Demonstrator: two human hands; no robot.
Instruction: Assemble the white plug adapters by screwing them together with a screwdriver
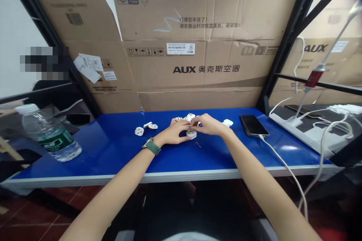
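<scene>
Near the middle of the blue table (169, 162), my left hand (177, 132) holds a small white plug-like part (191, 134) between thumb and fingers. My right hand (207, 125) is pinched just above that part, its fingertips meeting over it; what they grip is too small to make out. Two small brass-coloured pieces (198, 144) lie on the table just in front of my hands. Behind my fingers sit several more white parts (190, 116), partly hidden. To the left of my left hand are more white pieces (139, 131), and another white piece (227, 122) lies to the right.
A water bottle (56, 135) stands at the left. At the right lie a black phone (254, 125) with a white cable and a white power strip (302, 135). Cardboard (198, 83) closes off the back. A person, partly visible, is behind the frame at far left.
</scene>
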